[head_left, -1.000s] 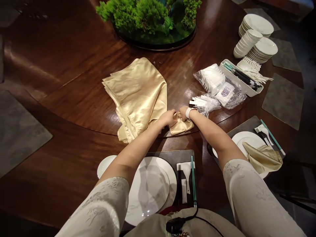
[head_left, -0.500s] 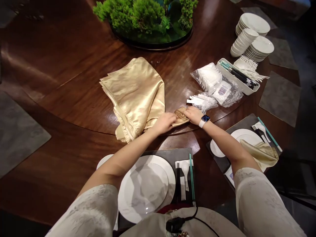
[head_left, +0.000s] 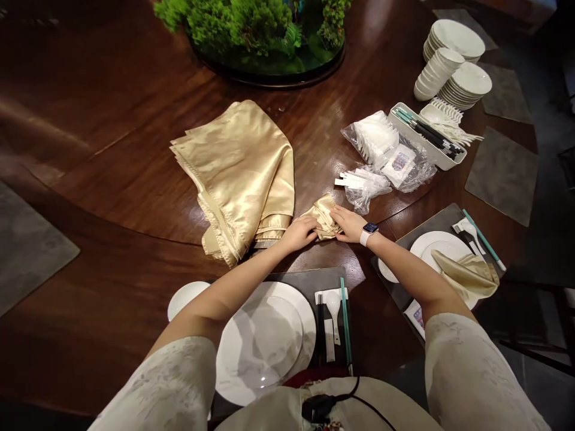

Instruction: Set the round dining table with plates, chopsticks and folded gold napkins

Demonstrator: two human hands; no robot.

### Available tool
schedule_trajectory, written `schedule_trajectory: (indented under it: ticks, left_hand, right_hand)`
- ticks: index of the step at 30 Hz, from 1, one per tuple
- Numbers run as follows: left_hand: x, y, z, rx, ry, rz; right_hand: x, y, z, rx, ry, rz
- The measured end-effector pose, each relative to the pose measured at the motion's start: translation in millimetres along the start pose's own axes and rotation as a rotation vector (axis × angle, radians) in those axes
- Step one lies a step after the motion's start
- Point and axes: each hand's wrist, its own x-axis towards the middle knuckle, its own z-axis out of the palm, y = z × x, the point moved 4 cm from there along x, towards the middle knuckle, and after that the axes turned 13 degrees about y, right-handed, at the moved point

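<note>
A folded gold cloth napkin [head_left: 324, 209], bunched into a small gathered bundle, lies on the dark wooden table. My left hand [head_left: 300, 233] presses at its left end, fingers bent and closed on the cloth. From the right, my right hand [head_left: 349, 224] grips the other end, with fingertips partly hidden in the folds. Just left of my hands lies a stack of larger gold napkins [head_left: 242, 167], loosely folded over. Below my forearms, a white plate [head_left: 309, 335] holds a smaller plate [head_left: 274, 335] on a grey placemat.
A white spoon [head_left: 333, 305] and teal chopsticks [head_left: 345, 323] lie beside the plates. Plastic-wrapped packets [head_left: 377, 140], a chopstick tray [head_left: 449, 161] and stacked bowls [head_left: 465, 87] stand at right. Another setting with a gold napkin [head_left: 471, 275] is near my right elbow. Greenery [head_left: 242, 30] stands behind.
The small napkin has turned in my hands, so more of its shiny gathered folds face up. Both hands stay on it. The whole view has shifted slightly.
</note>
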Motion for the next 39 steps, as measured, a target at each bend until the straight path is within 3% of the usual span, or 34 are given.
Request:
schedule_trajectory:
  ticks: [6,11,13,16,20,23,27,30,33,36,39]
  left_hand:
    - [9,-6,2.3,0.120,0.102,-0.239]
    - [18,-4,5.6,0.233,0.074,-0.242]
    - [26,-2,5.7,0.270,0.038,-0.233]
    - [42,-4,3.1,0.307,-0.014,-0.310]
    - [62,-18,-6.0,0.283,-0.009,-0.571]
    - [72,-28,-11.5,0.251,0.031,-0.712]
    - [78,-33,-10.9,0.245,0.042,-0.779]
    - [79,-33,-8.5,0.252,0.038,-0.773]
    - [78,-26,-11.3,0.230,0.076,-0.664]
    - [66,-8,-24.6,0.195,0.221,-0.476]
    - [33,13,-40.8,0.084,0.382,-0.362]
  right_hand:
    - [-1,7,-7,0.111,0.006,0.040]
    - [10,22,-23,0.259,0.087,0.427]
    - [15,23,-32,0.269,0.136,0.494]
    - [21,12,-43,0.216,0.152,0.438]
    - [20,-6,-49,0.094,0.100,0.267]
    - [12,-14,-41,-0.008,0.023,0.188]
    - [-3,-20,-22,-0.104,-0.090,0.134]
    - [-7,-27,-10,-0.157,-0.117,0.095]
    - [1,-31,-2,-0.222,-0.133,0.159]
    - [15,-32,-1,-0.278,-0.156,0.278]
    - [21,-31,-13,-0.259,-0.133,0.393]
